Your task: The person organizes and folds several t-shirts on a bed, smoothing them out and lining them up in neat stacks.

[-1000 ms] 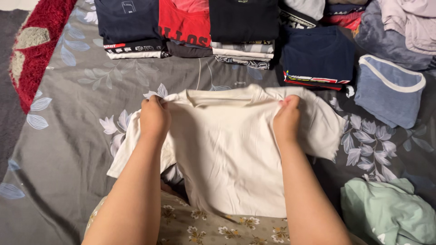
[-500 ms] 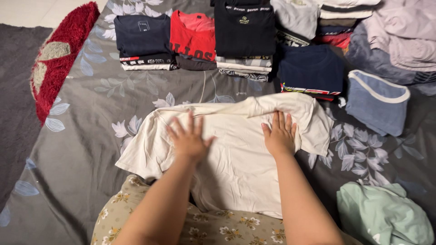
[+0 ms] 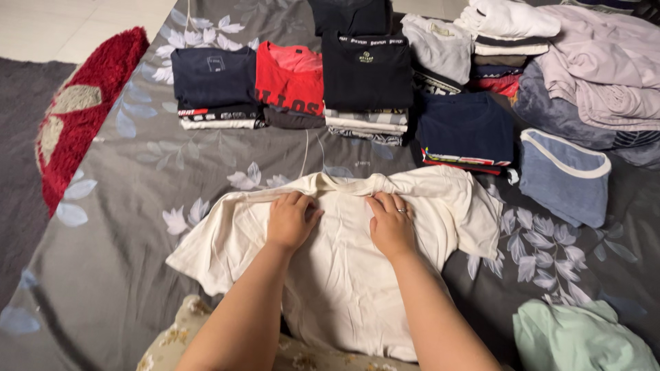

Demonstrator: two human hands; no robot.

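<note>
Both hands are down on the cream T-shirt (image 3: 344, 275), which lies spread flat on the grey flowered bedsheet (image 3: 137, 206), near the middle of the scene, its collar on the far side and its hem running off toward the person's lap. The left hand (image 3: 291, 221) presses just below the collar, left of centre, fingers curled lightly onto the cloth; no grip there, just a palm resting on the fabric. The right hand (image 3: 390, 225), a ring on one finger, sits just beside it to the right, fingers bent, also lying on the shirt rather than pinching it. The two hands are near each other but apart. One sleeve fans out left, the other right.

On the far side, a row of folded stacks: a navy shirt pile (image 3: 213, 79) far left, a red shirt (image 3: 291, 75) next to it, a black shirt pile (image 3: 364, 72) in the centre, a dark blue folded shirt (image 3: 466, 127) to its right. Far right, a heap of lilac clothes (image 3: 605, 75) and a folded light-blue garment with white trim (image 3: 562, 175). Near right, a crumpled mint-green garment (image 3: 577, 340). Off the bed to the left lies a red rug (image 3: 82, 110).
</note>
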